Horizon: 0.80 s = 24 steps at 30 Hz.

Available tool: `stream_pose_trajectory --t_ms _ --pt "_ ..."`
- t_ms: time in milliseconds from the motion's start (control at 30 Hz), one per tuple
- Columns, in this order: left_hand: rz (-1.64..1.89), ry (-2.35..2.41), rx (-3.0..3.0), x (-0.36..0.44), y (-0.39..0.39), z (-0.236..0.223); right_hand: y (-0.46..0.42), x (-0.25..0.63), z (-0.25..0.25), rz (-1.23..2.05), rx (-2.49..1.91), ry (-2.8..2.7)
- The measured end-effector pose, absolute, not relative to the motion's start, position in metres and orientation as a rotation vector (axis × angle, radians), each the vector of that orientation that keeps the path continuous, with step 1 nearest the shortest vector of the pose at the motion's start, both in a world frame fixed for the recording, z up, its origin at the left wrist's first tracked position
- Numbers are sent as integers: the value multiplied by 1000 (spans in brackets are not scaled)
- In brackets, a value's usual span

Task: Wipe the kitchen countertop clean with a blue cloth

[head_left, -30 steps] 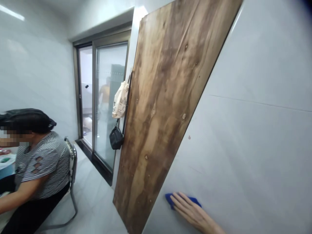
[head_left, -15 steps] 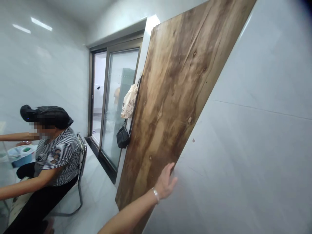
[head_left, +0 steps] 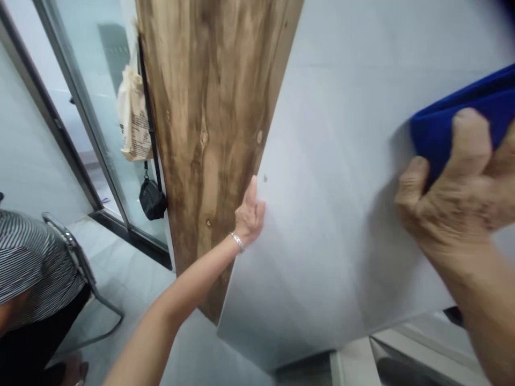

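My left hand [head_left: 249, 217], with a silver bracelet at its wrist, rests where a wooden board [head_left: 205, 139] meets a large white surface [head_left: 314, 225]. Its fingers are stretched out and apart along that edge, with no object visible in it. On the right, my right hand [head_left: 458, 187] is wrapped round a folded blue cloth [head_left: 442, 128] and holds it at the white surface. Part of the cloth runs out of the picture. A small dark spot [head_left: 265, 178] marks the white surface just beside my left fingertips.
At the left, a person in a striped top [head_left: 36, 262] sits on a metal-framed chair [head_left: 74, 249]. A cream drawstring bag [head_left: 134, 118] and a small black bag [head_left: 152, 199] hang beside a sliding glass door [head_left: 100, 107]. Below the white surface are pale frames [head_left: 358, 362].
The view has swung right and down. My left hand now lies on the edge between board and white surface. My right hand has come into view with the blue cloth.
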<state>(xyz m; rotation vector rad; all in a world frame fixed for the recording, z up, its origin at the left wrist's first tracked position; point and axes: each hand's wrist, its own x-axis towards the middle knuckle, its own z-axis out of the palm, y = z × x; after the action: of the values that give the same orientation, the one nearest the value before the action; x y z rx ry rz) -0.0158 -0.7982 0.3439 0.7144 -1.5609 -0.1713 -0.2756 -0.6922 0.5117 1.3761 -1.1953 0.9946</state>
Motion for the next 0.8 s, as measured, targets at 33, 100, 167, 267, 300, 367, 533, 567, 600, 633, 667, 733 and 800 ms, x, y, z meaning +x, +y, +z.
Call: stream_pose_trajectory --t_ms 33,100,167,267,300,367,533,567,600,633,667,733,800 --pt "-193 -1559 679 -15 -801 343 -696 -265 500 948 1355 -1113" --pt "-246 -1549 604 -14 -805 340 -704 -244 473 871 1368 -999" --pt "-312 -1550 522 -11 -807 341 -708 -229 445 849 1412 -939" --pt "-411 -1576 429 -4 -807 351 -712 -215 405 794 1516 -882" --pt "-441 -1577 411 -2 -806 359 -713 -211 392 786 1548 -880" --pt "-484 -1546 392 -1 -803 380 -716 -204 365 777 1629 -887" --pt "-285 -1459 385 -25 -797 427 -721 -185 285 716 1930 -844" --pt "-224 -1467 428 -31 -798 429 -721 -181 268 693 2011 -842" --pt "-175 -1478 490 -36 -800 429 -720 -176 252 661 2114 -841" --pt "-138 -1491 564 -40 -804 427 -718 -172 238 619 2237 -845" --pt "-106 -1507 633 -43 -807 423 -716 -167 225 569 2375 -850" --pt "-50 -1555 737 -45 -813 416 -712 -156 201 437 2635 -846" --pt "8 -1623 793 -43 -813 413 -708 -146 179 294 2761 -791"
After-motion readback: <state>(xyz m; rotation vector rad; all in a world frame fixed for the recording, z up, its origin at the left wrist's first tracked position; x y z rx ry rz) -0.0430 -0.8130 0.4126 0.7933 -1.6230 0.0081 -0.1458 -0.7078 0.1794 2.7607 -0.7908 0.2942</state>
